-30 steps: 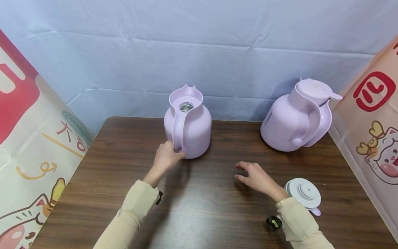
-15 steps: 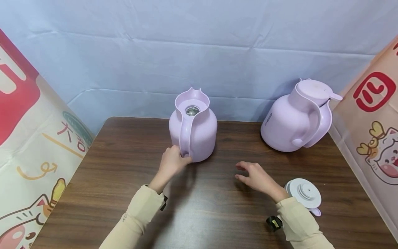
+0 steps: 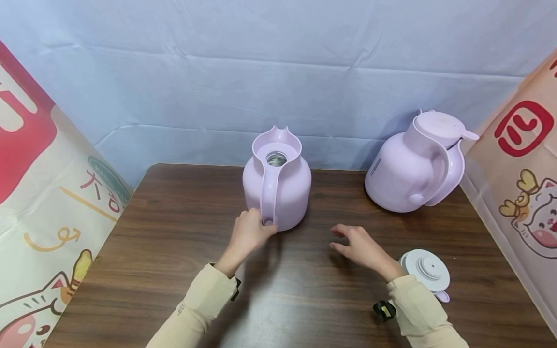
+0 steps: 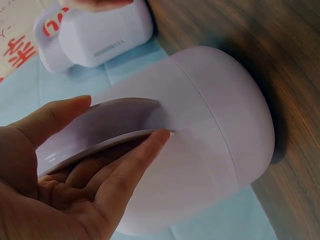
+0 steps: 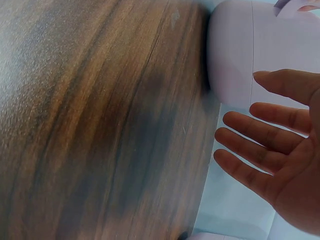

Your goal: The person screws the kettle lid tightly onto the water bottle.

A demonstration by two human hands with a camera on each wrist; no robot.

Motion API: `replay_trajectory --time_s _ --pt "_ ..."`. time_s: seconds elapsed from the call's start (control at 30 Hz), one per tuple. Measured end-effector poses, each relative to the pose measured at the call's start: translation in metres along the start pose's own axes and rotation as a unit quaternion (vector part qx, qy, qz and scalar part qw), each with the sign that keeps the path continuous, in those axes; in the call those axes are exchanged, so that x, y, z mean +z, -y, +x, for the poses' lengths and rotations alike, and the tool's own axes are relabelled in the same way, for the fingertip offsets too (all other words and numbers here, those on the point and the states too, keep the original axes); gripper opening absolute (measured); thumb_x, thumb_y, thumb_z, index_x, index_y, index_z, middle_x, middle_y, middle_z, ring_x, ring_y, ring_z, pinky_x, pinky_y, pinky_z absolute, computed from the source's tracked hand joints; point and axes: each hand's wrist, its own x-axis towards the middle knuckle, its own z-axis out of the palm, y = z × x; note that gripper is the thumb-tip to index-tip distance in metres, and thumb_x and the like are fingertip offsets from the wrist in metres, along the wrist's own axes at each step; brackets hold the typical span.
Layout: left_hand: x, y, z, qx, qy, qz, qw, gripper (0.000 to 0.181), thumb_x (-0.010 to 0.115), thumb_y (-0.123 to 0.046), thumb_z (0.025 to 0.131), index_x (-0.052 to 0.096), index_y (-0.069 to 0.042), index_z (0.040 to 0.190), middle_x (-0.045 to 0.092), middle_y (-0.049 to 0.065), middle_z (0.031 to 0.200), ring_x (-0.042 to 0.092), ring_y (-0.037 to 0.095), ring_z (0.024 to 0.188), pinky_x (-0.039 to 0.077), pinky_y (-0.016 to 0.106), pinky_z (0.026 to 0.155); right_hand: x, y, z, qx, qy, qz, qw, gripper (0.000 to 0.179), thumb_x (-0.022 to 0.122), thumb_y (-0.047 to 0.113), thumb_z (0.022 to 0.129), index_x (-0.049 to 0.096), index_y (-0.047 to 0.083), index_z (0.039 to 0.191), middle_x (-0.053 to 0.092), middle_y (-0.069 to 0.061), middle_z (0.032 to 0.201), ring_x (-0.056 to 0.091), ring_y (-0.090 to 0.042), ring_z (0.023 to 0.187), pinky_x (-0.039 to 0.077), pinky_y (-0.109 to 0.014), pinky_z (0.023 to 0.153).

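A lilac thermos jug (image 3: 293, 193) stands upright on the table, its mouth uncovered so the metallic inner neck shows. My left hand (image 3: 249, 234) grips the lower part of its handle (image 3: 270, 191). In the left wrist view the fingers (image 4: 125, 177) curl around the handle's far side, with the thumb along the other edge. My right hand (image 3: 359, 244) hovers over the table to the right of the jug, fingers loosely bent and holding nothing. Beside the right wrist lies a round white stopper lid (image 3: 428, 270), underside up, with a lilac tab.
A second lilac thermos jug (image 3: 402, 169), with its lid on, stands at the back right. The brown wood-grain table (image 3: 183, 208) ends at the back against a pale blue cloth (image 3: 278, 72). Printed cartoon panels (image 3: 526, 193) flank both sides.
My left hand has moved the open thermos jug to the right and slightly nearer. My right hand has stayed almost still; the lid and second jug have not moved.
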Motion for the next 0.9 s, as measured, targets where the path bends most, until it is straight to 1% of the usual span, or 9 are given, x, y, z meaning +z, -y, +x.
replay_trajectory --time_s 0.1,0.4,0.5,0.63,0.9 --pt "0.002 -0.003 -0.002 0.001 0.002 0.0 1.0 0.04 0.065 -0.016 0.069 0.03 -0.016 0.05 0.027 -0.005 0.049 0.034 0.016 0.049 0.03 0.027 0.044 -0.001 0.0 0.0 0.003 0.0 0.0 1.0 0.029 0.066 0.01 0.081 0.06 -0.006 0.105 0.064 -0.017 0.097 0.06 -0.031 0.091 0.047 -0.043 0.075" --pt "0.009 -0.01 -0.007 0.022 0.003 0.0 0.9997 0.039 0.066 -0.016 0.07 0.033 -0.015 0.05 0.026 -0.006 0.047 0.033 0.014 0.047 0.03 0.027 0.043 -0.001 0.0 0.003 -0.019 -0.011 -0.002 0.9997 0.027 0.066 0.009 0.08 0.06 -0.006 0.102 0.064 -0.017 0.094 0.061 -0.031 0.088 0.048 -0.042 0.074" --pt "0.011 -0.013 -0.009 0.03 0.002 0.006 0.9995 0.041 0.066 -0.016 0.07 0.032 -0.015 0.049 0.026 -0.007 0.047 0.033 0.014 0.047 0.03 0.027 0.042 -0.002 0.001 0.004 -0.019 -0.009 -0.001 0.9998 0.027 0.066 0.009 0.081 0.06 -0.006 0.102 0.064 -0.017 0.094 0.061 -0.03 0.088 0.048 -0.042 0.074" --pt "0.013 -0.016 -0.011 0.031 0.003 0.014 0.9994 0.042 0.067 -0.019 0.069 0.031 -0.016 0.048 0.027 -0.007 0.047 0.034 0.014 0.047 0.032 0.028 0.042 -0.003 0.002 0.005 -0.018 -0.011 -0.001 0.9998 0.027 0.067 0.01 0.081 0.06 -0.006 0.101 0.064 -0.016 0.094 0.061 -0.03 0.088 0.048 -0.042 0.074" --pt "0.018 -0.022 -0.015 0.036 0.009 -0.002 0.9993 0.04 0.068 -0.016 0.069 0.033 -0.015 0.049 0.027 -0.007 0.047 0.033 0.013 0.045 0.03 0.027 0.04 -0.004 0.0 0.007 -0.018 -0.021 -0.005 0.9996 0.026 0.067 0.01 0.08 0.061 -0.006 0.1 0.064 -0.017 0.093 0.061 -0.03 0.088 0.048 -0.042 0.074"
